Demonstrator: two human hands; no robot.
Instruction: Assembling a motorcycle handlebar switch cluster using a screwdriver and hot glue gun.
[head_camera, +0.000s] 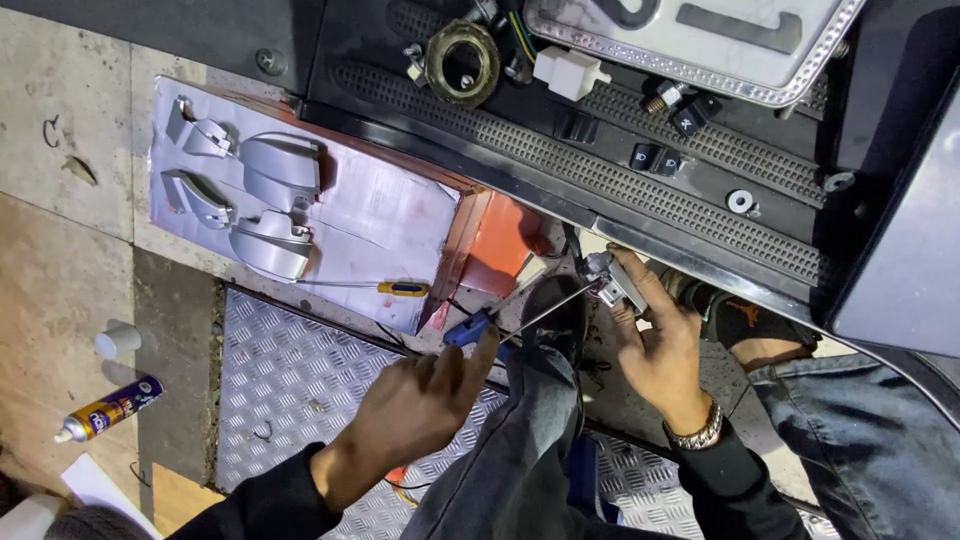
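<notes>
My left hand (425, 400) grips a blue-handled screwdriver (468, 328), whose thin shaft runs up and right to a small metal part (607, 283). My right hand (657, 345) pinches that metal part between thumb and fingers, just below the black ribbed edge of a vehicle body (600, 170). A metal bracelet circles my right wrist. My knees in blue jeans fill the lower middle and right.
A silver sheet (380, 215) on the floor holds several grey plastic covers (265, 200) and a yellow-handled screwdriver (403, 289). A spray can (108, 409) lies at the left beside a white cap (117, 340). A metal ring (460, 62), a white connector (568, 73) and screws rest on the black body. Checkered metal plate (290, 380) lies below.
</notes>
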